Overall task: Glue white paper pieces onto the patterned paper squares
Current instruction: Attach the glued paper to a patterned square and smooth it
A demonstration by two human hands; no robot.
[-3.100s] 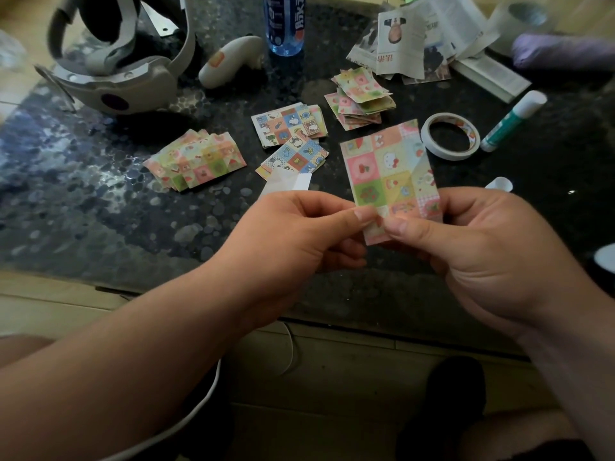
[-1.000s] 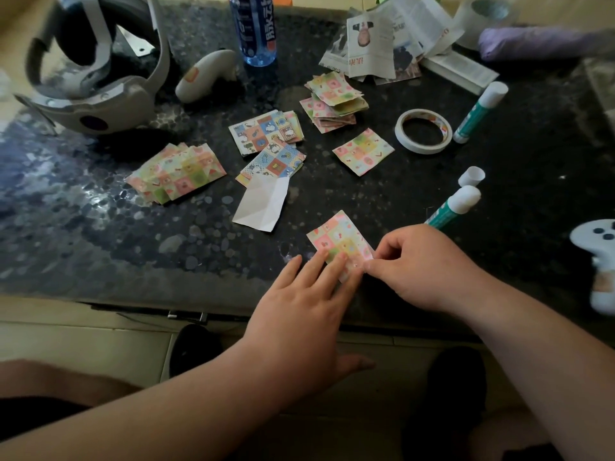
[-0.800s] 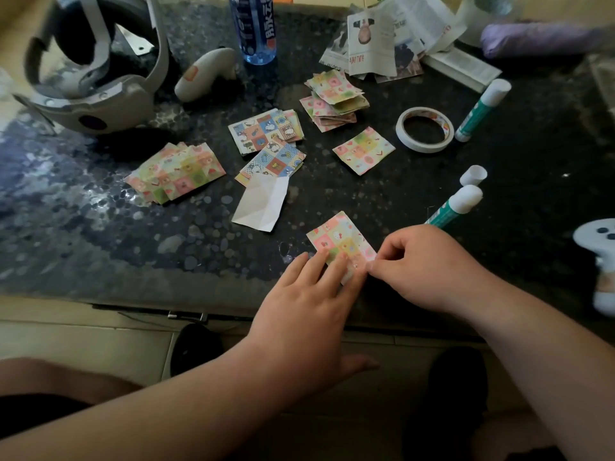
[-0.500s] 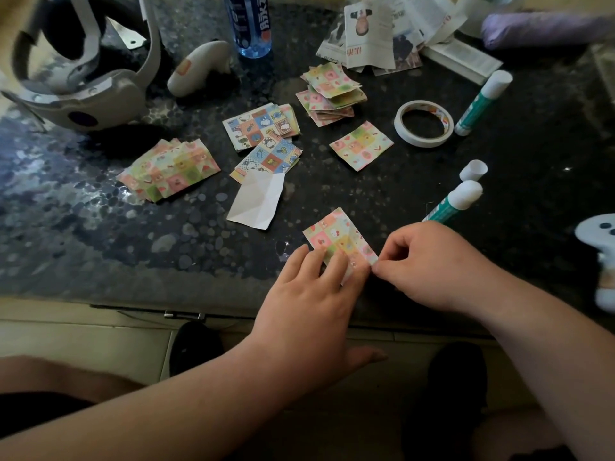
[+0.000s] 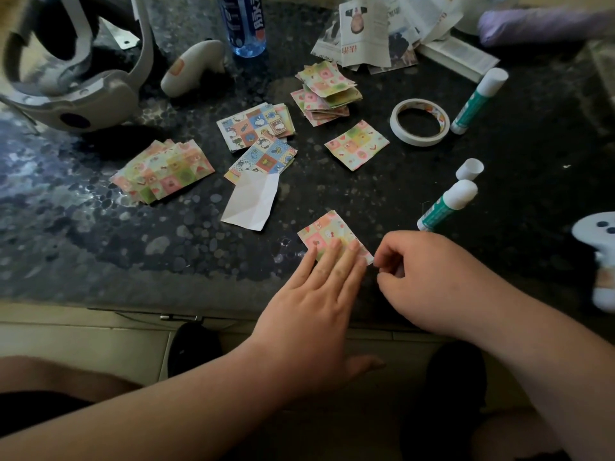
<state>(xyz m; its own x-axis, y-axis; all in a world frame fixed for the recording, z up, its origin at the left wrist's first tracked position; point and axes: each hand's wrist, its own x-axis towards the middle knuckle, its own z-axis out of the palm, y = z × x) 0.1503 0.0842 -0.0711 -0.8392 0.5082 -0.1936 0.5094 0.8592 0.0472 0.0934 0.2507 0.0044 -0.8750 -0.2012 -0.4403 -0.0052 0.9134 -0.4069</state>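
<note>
Presses the near half of a patterned paper square [image 5: 327,232] flat with the left hand [image 5: 316,304], fingers straight and together, gripping nothing. Keeps that square on the dark speckled table [image 5: 100,244], close to its front edge. Holds the right hand [image 5: 429,277] just beside the square's right corner, fingers curled and thumb and forefinger close together; cannot tell whether they pinch the corner or merely sit next to it.

Leaves a creased white paper piece [image 5: 253,202] up and to the left of the square, apart from it, its top edge tucked against a blue patterned pile [image 5: 266,158]. Shows an uncapped glue stick [image 5: 446,206] lying just beyond the right hand, its cap [image 5: 469,168] near the tip. Farther back: a single patterned square [image 5: 356,144], a tape roll [image 5: 419,123], a capped glue stick [image 5: 477,101], a loose stack of squares [image 5: 326,93], and a fanned pile [image 5: 163,171] at left.
</note>
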